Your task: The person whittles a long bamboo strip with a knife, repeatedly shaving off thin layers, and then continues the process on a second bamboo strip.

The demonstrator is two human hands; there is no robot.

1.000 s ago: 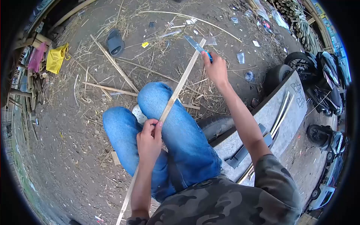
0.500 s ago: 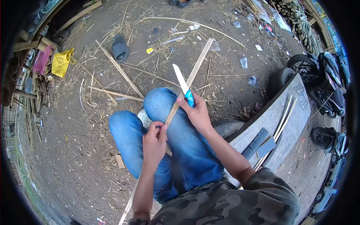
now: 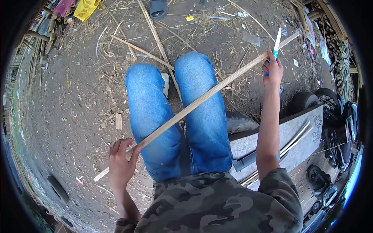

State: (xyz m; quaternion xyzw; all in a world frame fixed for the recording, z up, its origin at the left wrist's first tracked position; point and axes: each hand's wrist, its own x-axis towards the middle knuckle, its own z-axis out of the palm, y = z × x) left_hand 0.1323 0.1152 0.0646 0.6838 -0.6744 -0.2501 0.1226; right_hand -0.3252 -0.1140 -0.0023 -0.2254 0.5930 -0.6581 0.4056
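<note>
Your left hand (image 3: pixel 122 159) had the strip (image 3: pixel 210 92) between thumb and fingers, close to its lower end; a short bit of it stuck out past the hand. Your right hand (image 3: pixel 274 72) was clenched round the knife (image 3: pixel 278 39), the blade pointing up and away from you, bits of the blue handle showing above and below your fingers. The strip ran on a slant across both thighs of your jeans (image 3: pixel 153 101), from beside your left hip up to your right hand and a little beyond it. Knife and strip crossed at the right hand; cannot tell whether those fingers gripped the strip too, or whether the edge touched it.

On the ground ahead of your knees lay loose sticks (image 3: pixel 154 33), a dark sandal (image 3: pixel 158 9) and a yellow scrap (image 3: pixel 189 18). A small wood piece (image 3: pixel 118 121) lay left of your legs. To your right, a grey board (image 3: pixel 288 133) carried thin strips and a dark case (image 3: pixel 245 160), with a tyre (image 3: pixel 243 125) just beyond its near end. Motorbikes (image 3: pixel 342 134) stood farther right; a yellow bag (image 3: pixel 86 8) sat far off, upper left.
</note>
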